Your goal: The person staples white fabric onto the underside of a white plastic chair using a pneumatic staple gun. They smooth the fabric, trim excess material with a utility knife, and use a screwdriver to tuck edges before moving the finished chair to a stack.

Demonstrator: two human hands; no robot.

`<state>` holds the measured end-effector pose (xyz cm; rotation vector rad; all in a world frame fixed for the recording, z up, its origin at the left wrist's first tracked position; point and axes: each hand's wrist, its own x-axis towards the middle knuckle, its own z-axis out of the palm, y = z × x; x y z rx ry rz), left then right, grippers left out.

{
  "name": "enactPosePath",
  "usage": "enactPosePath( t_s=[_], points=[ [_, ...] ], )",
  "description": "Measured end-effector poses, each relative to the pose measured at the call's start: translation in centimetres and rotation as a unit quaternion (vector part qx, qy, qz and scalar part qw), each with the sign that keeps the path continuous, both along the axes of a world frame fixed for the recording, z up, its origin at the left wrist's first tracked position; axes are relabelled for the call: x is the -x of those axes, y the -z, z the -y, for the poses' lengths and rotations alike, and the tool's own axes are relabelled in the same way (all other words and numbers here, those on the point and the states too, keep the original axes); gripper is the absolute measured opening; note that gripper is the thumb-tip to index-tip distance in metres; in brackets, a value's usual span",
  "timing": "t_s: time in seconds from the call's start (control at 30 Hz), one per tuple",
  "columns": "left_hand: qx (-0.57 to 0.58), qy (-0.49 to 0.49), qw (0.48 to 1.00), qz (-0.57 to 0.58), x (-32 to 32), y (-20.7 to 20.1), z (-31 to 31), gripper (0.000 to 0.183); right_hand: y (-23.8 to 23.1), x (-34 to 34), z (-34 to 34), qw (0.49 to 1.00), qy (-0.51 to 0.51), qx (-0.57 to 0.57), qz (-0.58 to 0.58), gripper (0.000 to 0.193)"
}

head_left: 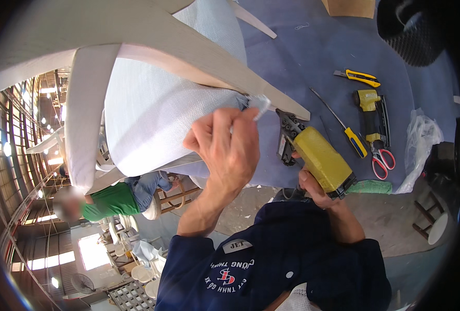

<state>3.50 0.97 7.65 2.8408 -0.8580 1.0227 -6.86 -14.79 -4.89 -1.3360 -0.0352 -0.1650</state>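
An upturned wooden chair frame with a pale, woven-fabric seat leans over the left side of the table. My left hand is closed in a pinch on a loose end of light fabric at the seat's edge, beside a chair leg. The fingertips are slightly blurred. In my right hand is a yellow and black staple gun, its nose close to the end of that leg. The gun's body hides part of my right fingers.
On the blue-covered table to the right lie a utility knife, a screwdriver, a second stapler, red-handled scissors and a clear plastic bag. A cardboard box stands at the far edge. A person in green sits beyond the chair.
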Motion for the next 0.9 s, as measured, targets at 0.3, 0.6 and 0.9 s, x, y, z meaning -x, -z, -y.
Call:
enactPosePath(
  t_s=[0.3,0.6,0.9],
  points=[
    [0.020,-0.012,0.999,0.033,-0.1,-0.4,-0.7,0.032,2.2,0.5,0.0,0.997,-0.035,0.055,0.031,0.046],
    [-0.006,0.021,0.998,0.062,-1.2,-0.6,-1.3,0.028,-1.6,-4.1,-1.1,0.984,-0.044,0.046,0.165,0.047],
    [0.008,0.010,0.999,0.037,-0.8,-0.6,-1.6,0.029,-3.0,-5.3,-1.7,0.976,-0.015,0.095,0.193,0.055]
  ],
)
